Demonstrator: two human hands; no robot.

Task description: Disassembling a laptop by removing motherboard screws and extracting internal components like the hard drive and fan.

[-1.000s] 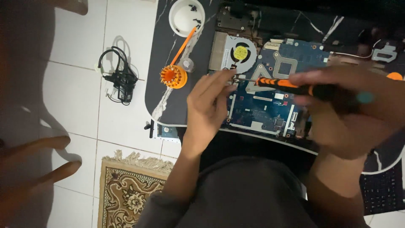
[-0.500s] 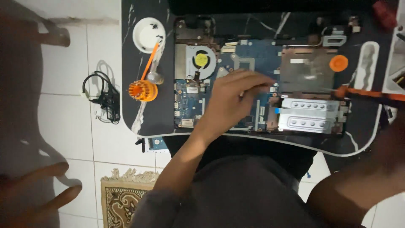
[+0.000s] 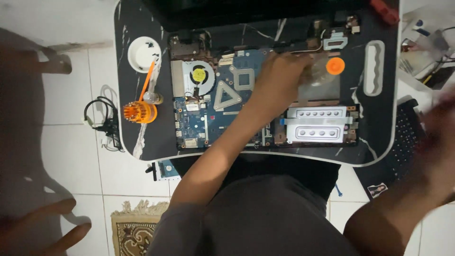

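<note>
My left hand point(image 3: 279, 78) lies flat on the opened laptop point(image 3: 265, 102), fingers loosely together and resting over the upper middle of the blue motherboard point(image 3: 208, 118), reaching toward one o'clock where a small orange cap point(image 3: 335, 66) sits; I cannot tell whether the fingertips pinch anything, as they are blurred. My right hand point(image 3: 438, 137) is off the desk at three o'clock, smeared by motion above a loose keyboard point(image 3: 403, 142), so I cannot tell whether it is closed or what, if anything, it holds.

The laptop sits in the middle of the black lap desk point(image 3: 128, 137). The cooling fan point(image 3: 198, 76) is at ten o'clock from my left hand, and the silver drive bracket point(image 3: 315, 125) at five o'clock. At the desk's nine o'clock edge stand an orange bit holder point(image 3: 140, 112) and an orange pry tool point(image 3: 147, 80) leaning into a white dish point(image 3: 142, 53).

I judge the risk to be my palm pressing on bare board parts: weight there could bend a connector or tear a thin cable. A careless sweep of my forearm could also nudge the bit holder off the edge onto the tiles point(image 3: 71, 151).
</note>
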